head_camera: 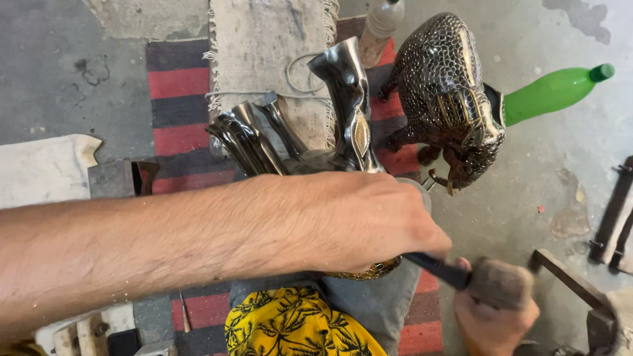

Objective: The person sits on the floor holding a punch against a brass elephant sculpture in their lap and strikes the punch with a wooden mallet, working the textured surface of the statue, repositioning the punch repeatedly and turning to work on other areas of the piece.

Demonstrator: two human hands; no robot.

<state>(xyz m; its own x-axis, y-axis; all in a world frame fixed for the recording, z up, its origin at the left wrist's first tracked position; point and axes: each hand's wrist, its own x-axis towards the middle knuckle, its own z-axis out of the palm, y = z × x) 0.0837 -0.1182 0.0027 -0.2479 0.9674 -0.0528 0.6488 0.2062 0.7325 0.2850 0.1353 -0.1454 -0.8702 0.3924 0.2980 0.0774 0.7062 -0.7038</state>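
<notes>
Grey concrete floor fills the view, with a red-and-grey striped rug and a fringed pale mat laid over it; at the far left a pale slab lies flat. Across the middle, the left hand is curled shut over a dark tool, pressing it against an upturned metal animal figure whose legs point up; it looks heavy, stiff and slick, so the legs or body seem the safest hold. Below it lies yellow patterned cloth. Further right, a second figure stands near a green bottle; the right hand is closed round a worn mallet.
</notes>
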